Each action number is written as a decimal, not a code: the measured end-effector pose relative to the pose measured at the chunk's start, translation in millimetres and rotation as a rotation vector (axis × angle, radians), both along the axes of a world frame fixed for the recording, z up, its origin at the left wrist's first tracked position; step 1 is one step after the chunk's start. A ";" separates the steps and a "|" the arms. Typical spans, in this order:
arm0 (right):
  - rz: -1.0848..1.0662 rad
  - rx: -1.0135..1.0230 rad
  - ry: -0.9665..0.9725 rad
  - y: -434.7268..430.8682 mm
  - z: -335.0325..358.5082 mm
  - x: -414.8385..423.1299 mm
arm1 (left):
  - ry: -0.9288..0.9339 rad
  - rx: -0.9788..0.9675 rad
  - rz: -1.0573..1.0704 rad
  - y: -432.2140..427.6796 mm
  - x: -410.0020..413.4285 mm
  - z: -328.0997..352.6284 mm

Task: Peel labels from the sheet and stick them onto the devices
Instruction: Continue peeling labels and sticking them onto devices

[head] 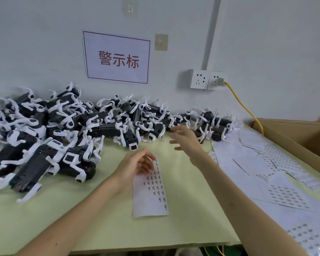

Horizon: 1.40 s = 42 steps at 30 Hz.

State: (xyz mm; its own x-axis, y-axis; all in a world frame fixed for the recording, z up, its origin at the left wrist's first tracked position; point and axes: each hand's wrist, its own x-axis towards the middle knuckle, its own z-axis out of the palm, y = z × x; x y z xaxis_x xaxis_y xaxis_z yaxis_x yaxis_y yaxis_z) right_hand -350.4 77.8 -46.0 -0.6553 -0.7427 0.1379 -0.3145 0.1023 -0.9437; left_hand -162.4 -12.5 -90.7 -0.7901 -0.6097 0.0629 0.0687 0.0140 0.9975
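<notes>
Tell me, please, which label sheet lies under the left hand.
The narrow sheet alone in the middle, its top under the left hand; the other sheets lie piled at right.

A pale grey wall (44, 43) rises behind the bench (100, 218), which has a pale green cover. A white sign (116, 58) with a red border and red characters is stuck on the wall. Two small hooks (161, 42) sit above and beside it. A grey pipe (211, 32) runs down to a double socket (207, 79). A yellow cable (244, 106) is plugged into the socket and drops toward a cardboard box (303, 133) at the bench's right edge.
</notes>
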 end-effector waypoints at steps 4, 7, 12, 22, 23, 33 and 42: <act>0.074 0.200 0.619 -42.7 -12.1 29.0 | 0.112 0.168 0.151 -2.7 2.2 1.0; 0.144 0.266 0.640 -68.9 -20.8 51.5 | 0.237 0.206 0.379 -6.7 8.7 0.8; 0.029 0.320 0.696 -102.8 -39.9 79.0 | 0.321 0.179 0.469 -6.4 10.2 1.9; 0.018 -0.220 0.393 -70.5 -18.1 73.1 | 0.318 0.290 0.618 -17.3 9.2 0.8; 0.031 -0.245 0.374 -63.7 -14.0 68.9 | 0.313 0.250 0.644 -17.4 9.8 0.0; -0.244 -0.575 0.165 -6.4 -9.2 33.9 | 0.230 -0.061 0.453 -9.2 10.2 3.0; -0.051 -0.477 0.672 -2.0 -15.7 67.9 | 0.187 -0.142 0.077 -3.1 9.7 2.8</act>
State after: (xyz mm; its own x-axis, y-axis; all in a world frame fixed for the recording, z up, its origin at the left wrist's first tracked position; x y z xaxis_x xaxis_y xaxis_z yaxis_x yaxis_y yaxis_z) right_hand -282.6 75.8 -61.7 -0.3520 -0.4770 0.8054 -0.8334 -0.2320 -0.5016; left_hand -152.7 -15.6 -87.9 -0.7084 -0.6423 0.2927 0.2449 0.1653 0.9554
